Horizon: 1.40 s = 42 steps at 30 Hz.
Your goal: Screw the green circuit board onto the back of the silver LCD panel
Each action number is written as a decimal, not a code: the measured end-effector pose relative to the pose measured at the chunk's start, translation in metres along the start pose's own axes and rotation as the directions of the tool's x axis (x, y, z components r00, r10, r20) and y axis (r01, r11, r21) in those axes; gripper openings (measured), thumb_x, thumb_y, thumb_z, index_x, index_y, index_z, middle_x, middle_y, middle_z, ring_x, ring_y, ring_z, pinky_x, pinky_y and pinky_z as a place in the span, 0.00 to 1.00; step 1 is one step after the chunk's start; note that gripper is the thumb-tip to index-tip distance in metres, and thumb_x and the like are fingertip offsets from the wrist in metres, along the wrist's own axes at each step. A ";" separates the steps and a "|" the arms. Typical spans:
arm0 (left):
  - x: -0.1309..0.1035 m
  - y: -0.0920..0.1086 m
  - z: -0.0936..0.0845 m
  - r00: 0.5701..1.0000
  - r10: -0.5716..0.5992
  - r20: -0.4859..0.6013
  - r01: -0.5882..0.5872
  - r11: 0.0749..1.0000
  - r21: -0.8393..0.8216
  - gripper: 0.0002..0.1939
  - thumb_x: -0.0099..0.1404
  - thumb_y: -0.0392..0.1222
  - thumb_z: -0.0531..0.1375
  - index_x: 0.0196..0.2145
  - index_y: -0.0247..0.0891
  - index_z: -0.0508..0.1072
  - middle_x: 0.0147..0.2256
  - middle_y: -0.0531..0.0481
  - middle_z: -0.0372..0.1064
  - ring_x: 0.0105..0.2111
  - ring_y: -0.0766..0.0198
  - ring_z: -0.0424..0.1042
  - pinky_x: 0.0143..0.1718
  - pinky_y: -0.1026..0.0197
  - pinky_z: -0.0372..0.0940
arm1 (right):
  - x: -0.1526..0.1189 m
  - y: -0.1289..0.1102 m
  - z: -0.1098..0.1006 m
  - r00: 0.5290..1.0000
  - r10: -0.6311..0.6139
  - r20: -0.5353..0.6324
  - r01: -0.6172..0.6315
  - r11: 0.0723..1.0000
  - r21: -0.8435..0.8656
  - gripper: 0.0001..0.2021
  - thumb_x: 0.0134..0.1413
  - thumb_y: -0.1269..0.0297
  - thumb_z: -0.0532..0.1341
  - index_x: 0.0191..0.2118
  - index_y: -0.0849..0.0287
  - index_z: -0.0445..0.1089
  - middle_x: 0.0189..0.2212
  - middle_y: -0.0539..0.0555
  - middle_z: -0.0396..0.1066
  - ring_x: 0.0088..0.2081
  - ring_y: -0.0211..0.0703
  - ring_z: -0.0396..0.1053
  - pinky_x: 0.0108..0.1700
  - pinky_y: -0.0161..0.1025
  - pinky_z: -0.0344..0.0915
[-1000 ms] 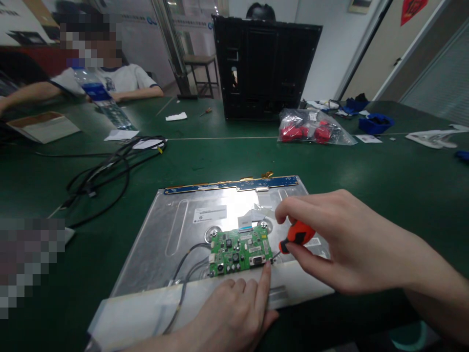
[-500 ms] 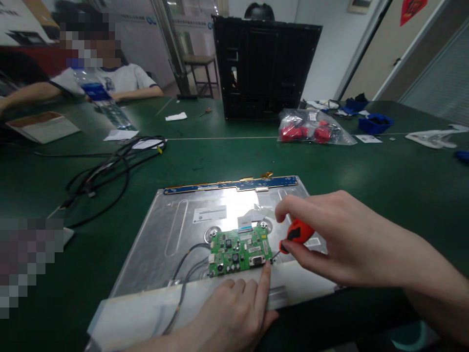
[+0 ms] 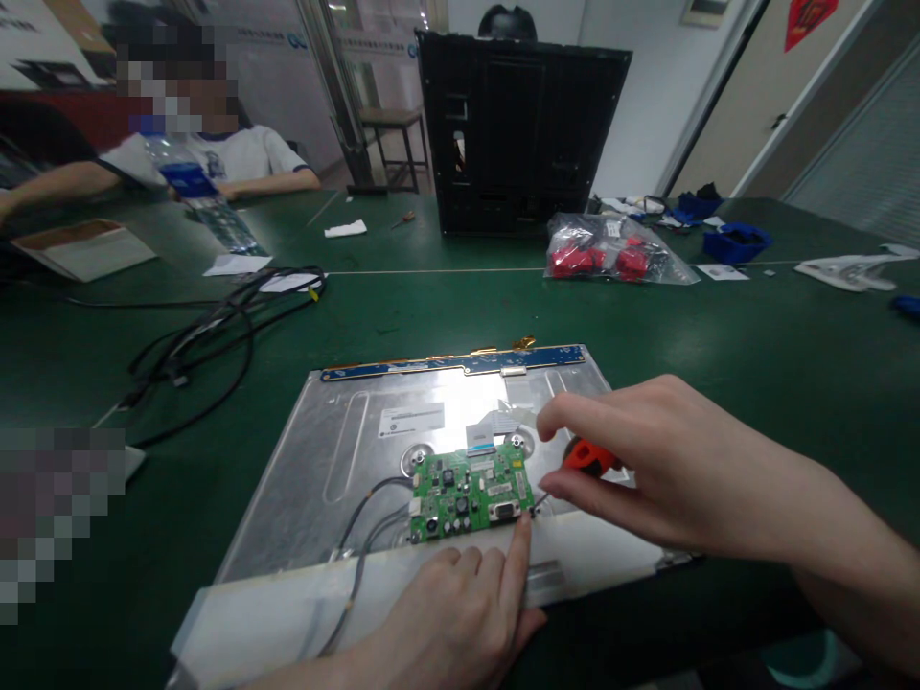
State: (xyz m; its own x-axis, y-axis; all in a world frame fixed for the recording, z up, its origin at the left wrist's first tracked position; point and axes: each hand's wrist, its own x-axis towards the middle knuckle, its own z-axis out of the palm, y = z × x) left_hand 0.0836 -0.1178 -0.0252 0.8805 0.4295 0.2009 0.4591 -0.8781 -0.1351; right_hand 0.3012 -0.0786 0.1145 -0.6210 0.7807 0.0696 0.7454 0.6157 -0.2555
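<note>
A green circuit board [image 3: 471, 491] lies on the silver back of a flat panel [image 3: 287, 498], with grey cables running from its left side. My right hand [image 3: 647, 470] holds a red and black screwdriver [image 3: 590, 458]; its shaft slants down to the board's lower right corner. Beside that same corner, the index fingertip of my left hand [image 3: 467, 604] presses down, its other fingers bent over the white sheet [image 3: 265, 613] along the panel's near edge. A blue strip board [image 3: 460, 362] runs along the panel's far edge.
Black cables [image 3: 216, 335] lie coiled at the left. Behind the panel are a clear bag with red items [image 3: 610, 251] and an upright black monitor housing [image 3: 528, 134]. A bottle [image 3: 197, 187] is at the far left, near a seated person. Blue items [image 3: 737, 242] lie at the right.
The fingers of my right hand have shifted slightly on the screwdriver, whose handle now shows less between them. My left hand has not moved.
</note>
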 end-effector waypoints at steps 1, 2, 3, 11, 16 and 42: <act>0.000 0.000 0.000 1.000 0.006 -0.001 -0.006 1.000 -0.001 0.25 0.68 0.47 0.54 0.53 0.21 0.64 0.28 0.44 0.73 0.23 0.60 0.71 0.21 0.61 0.63 | 0.000 0.000 0.000 1.000 -0.012 0.007 0.011 1.000 0.010 0.06 0.62 0.60 0.56 0.42 0.55 0.64 0.26 0.46 0.69 0.25 0.37 0.63 0.28 0.35 0.50; 0.000 0.000 0.000 1.000 0.008 -0.001 -0.008 1.000 -0.001 0.24 0.68 0.47 0.54 0.52 0.21 0.65 0.28 0.43 0.73 0.22 0.60 0.71 0.21 0.61 0.63 | 0.000 -0.001 -0.001 1.000 -0.022 0.011 0.022 1.000 0.022 0.06 0.62 0.62 0.56 0.42 0.55 0.64 0.27 0.46 0.68 0.26 0.37 0.63 0.28 0.35 0.51; 0.000 0.000 0.000 1.000 0.007 0.000 -0.007 1.000 0.000 0.24 0.68 0.47 0.54 0.52 0.21 0.65 0.28 0.43 0.73 0.22 0.60 0.71 0.21 0.61 0.64 | -0.001 -0.001 -0.002 1.000 -0.028 0.010 0.028 0.999 0.033 0.06 0.61 0.63 0.56 0.42 0.56 0.63 0.28 0.47 0.68 0.26 0.37 0.63 0.28 0.35 0.51; 0.001 0.000 0.001 1.000 0.004 0.000 -0.004 1.000 -0.002 0.25 0.67 0.47 0.56 0.52 0.21 0.65 0.31 0.41 0.74 0.23 0.58 0.72 0.21 0.59 0.65 | -0.004 -0.002 -0.005 1.000 -0.016 0.011 0.015 0.999 0.047 0.09 0.58 0.63 0.59 0.44 0.56 0.63 0.29 0.47 0.69 0.26 0.37 0.63 0.29 0.35 0.52; 0.000 0.001 -0.001 1.000 -0.007 0.002 0.007 1.000 -0.021 0.23 0.67 0.47 0.56 0.51 0.22 0.66 0.30 0.42 0.74 0.24 0.59 0.72 0.22 0.60 0.66 | 0.001 0.001 0.000 1.000 -0.028 -0.014 0.028 1.000 0.003 0.12 0.61 0.53 0.58 0.42 0.56 0.65 0.27 0.47 0.70 0.26 0.37 0.65 0.27 0.35 0.50; 0.000 0.000 -0.002 0.998 0.004 0.055 -0.003 1.000 -0.014 0.24 0.69 0.47 0.53 0.52 0.21 0.65 0.32 0.39 0.74 0.25 0.58 0.72 0.23 0.59 0.67 | -0.003 -0.002 -0.004 1.000 -0.029 -0.004 0.029 0.998 0.061 0.05 0.58 0.66 0.57 0.41 0.57 0.65 0.27 0.47 0.68 0.26 0.35 0.62 0.29 0.34 0.51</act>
State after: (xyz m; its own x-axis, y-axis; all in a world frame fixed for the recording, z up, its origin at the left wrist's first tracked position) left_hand 0.0834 -0.1180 -0.0232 0.8875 0.4367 0.1468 0.4544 -0.8825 -0.1218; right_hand 0.3026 -0.0822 0.1192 -0.6414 0.7630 0.0807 0.7109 0.6305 -0.3114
